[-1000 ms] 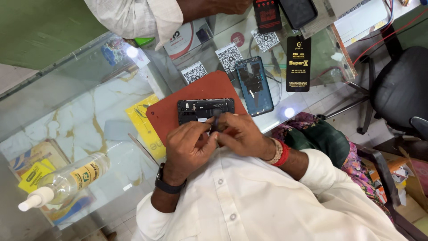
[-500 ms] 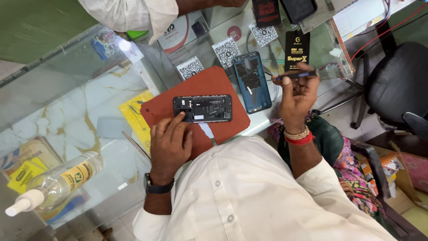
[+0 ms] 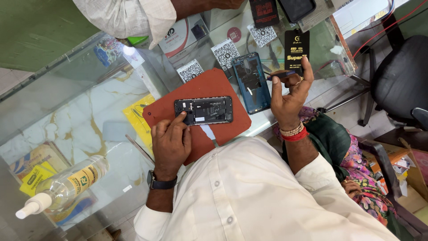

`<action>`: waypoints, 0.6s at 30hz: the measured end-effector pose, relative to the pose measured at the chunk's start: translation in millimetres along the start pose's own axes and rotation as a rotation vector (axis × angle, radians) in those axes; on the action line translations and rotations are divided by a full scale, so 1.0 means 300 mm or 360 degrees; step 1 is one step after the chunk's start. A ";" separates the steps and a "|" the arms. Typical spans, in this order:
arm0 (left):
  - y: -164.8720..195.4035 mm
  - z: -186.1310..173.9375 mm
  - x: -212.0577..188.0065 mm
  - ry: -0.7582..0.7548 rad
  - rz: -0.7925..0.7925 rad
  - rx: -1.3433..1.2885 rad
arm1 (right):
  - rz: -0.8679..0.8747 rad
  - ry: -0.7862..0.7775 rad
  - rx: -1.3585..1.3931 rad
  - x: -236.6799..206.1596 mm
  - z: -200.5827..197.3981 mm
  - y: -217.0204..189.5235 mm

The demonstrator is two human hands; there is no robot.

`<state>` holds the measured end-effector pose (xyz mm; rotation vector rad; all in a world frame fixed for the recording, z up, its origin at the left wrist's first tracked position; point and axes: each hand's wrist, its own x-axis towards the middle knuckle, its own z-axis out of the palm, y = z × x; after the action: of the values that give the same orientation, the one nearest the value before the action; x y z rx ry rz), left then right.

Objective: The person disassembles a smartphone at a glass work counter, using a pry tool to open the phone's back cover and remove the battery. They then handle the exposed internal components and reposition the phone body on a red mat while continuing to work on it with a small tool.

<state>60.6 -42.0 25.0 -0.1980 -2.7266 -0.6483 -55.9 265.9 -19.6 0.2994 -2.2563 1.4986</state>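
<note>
The mat (image 3: 209, 87) was rust red, and the opened phone (image 3: 204, 110) on it was black. The back cover (image 3: 251, 82) was dark teal. The shirt (image 3: 263, 196) was white, the bangles (image 3: 294, 133) red and beaded (on the right wrist), and the watch (image 3: 161, 182) black.

glossy glass counter (image 3: 80, 120), matt red mat (image 3: 223, 85)

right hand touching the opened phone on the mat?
No, the right hand is raised off to the side holding a thin tool; only the left hand touches the opened phone.
</note>
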 end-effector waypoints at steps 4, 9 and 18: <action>-0.005 0.011 -0.009 0.0019 -0.0023 -0.0033 | -0.0032 -0.0024 -0.0054 0.005 0.005 -0.003; -0.010 0.023 -0.023 0.0067 -0.0012 -0.0052 | -0.0038 -0.0024 -0.0098 -0.006 0.006 -0.006; -0.011 0.012 -0.013 0.0111 -0.0016 -0.0120 | -0.0028 -0.0032 0.0147 -0.009 0.021 -0.050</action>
<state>62.5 -43.5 19.2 -0.1762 -2.6407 -0.7479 -48.9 254.0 -10.7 0.3623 -2.1976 1.6001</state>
